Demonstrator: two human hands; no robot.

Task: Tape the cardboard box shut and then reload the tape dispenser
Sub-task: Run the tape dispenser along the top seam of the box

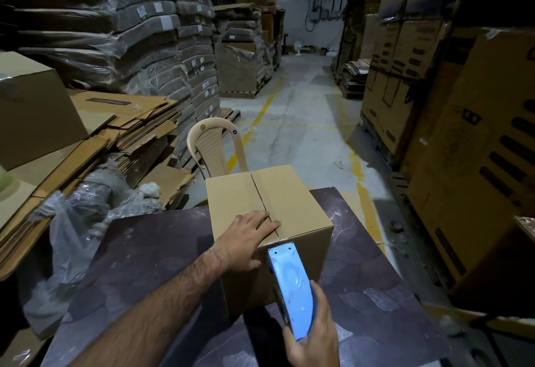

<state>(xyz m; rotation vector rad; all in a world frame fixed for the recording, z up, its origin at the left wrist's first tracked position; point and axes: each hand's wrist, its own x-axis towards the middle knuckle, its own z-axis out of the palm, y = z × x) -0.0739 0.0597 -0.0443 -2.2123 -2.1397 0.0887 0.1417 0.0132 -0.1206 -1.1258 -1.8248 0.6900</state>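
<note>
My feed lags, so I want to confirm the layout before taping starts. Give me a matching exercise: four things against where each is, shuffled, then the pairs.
1. cardboard box
2. tape dispenser
3. left hand
4. plastic chair

A. held in the right hand, toothed end at the box's near top edge
B. beyond the box, backrest showing
C. on the dark table
D. flat on the box top, over the flap seam

Pairs: 1-C, 2-A, 3-D, 4-B.
</note>
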